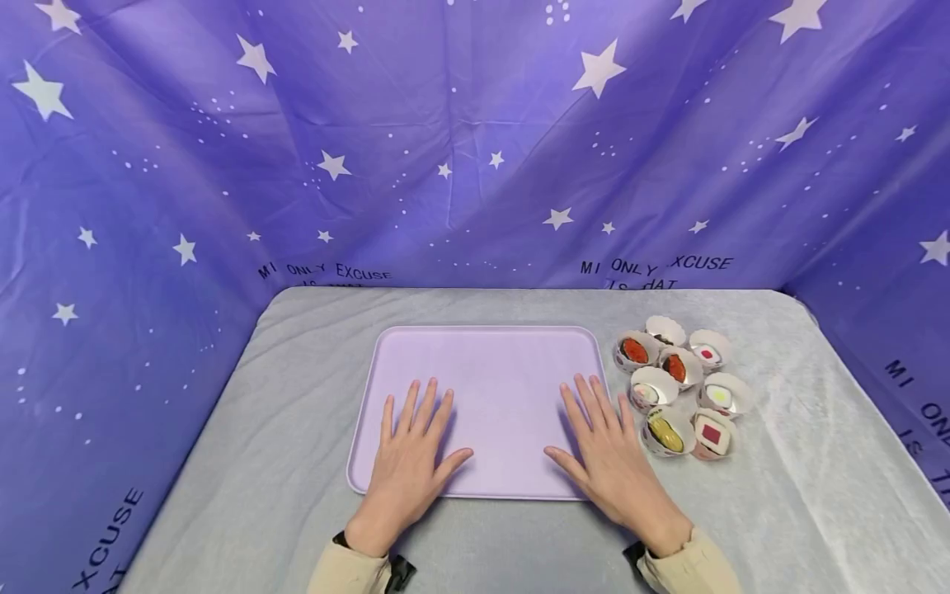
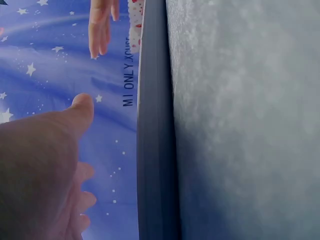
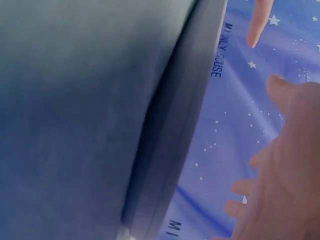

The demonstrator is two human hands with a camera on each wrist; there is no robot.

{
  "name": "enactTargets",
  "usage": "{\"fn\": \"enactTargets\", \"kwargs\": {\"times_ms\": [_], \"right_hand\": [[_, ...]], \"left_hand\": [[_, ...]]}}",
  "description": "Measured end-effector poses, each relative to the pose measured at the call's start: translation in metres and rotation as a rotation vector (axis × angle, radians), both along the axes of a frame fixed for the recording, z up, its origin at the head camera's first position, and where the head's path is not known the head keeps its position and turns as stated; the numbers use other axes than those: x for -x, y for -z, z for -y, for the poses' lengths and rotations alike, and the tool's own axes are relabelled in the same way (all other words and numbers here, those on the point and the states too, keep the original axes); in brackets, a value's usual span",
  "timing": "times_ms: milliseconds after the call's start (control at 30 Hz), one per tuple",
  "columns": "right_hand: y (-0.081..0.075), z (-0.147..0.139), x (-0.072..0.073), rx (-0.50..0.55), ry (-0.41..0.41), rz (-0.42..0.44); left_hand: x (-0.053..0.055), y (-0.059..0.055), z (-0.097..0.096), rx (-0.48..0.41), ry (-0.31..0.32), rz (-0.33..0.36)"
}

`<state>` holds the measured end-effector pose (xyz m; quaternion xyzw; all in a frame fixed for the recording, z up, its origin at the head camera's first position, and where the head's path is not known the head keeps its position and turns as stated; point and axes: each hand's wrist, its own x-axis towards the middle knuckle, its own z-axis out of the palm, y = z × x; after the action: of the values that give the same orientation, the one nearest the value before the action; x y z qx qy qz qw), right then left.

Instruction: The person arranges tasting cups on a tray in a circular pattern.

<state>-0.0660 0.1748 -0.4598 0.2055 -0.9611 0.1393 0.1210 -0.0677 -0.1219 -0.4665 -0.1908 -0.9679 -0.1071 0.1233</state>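
A lilac rectangular tray [image 1: 505,371] lies on the table in front of me. Over its left part my left hand [image 1: 411,462] is held palm down, fingers spread and straight, with nothing in it. My right hand [image 1: 614,464] mirrors it over the tray's right part, fingers also spread and holding nothing. In the left wrist view the left thumb [image 2: 82,107] shows above the level of the tray's rim [image 2: 155,125]. The right wrist view shows the right hand [image 3: 285,170] likewise above the rim.
Right of the tray, several sushi-like pieces sit in frilled paper cups. Among them are a red-topped piece [image 1: 634,351], a yellow one [image 1: 665,433] and a white one with a dark red square [image 1: 712,433]. Grey cloth [image 1: 809,462] covers the table; a purple star-printed curtain [image 1: 445,124] surrounds it.
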Motion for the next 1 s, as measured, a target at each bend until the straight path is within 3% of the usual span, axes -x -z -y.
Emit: {"fn": "enactTargets", "kwargs": {"times_ms": [433,633,1000], "right_hand": [[-0.011,-0.010,0.003,-0.020,-0.015,0.003],[-0.019,-0.019,0.002,-0.002,-0.022,0.033],[-0.031,-0.039,0.003,0.016,-0.013,0.037]], "left_hand": [[-0.003,-0.002,0.016,-0.024,-0.007,0.011],[-0.005,0.000,0.030,-0.063,-0.020,-0.004],[-0.011,0.002,0.055,-0.107,-0.067,0.030]]}}
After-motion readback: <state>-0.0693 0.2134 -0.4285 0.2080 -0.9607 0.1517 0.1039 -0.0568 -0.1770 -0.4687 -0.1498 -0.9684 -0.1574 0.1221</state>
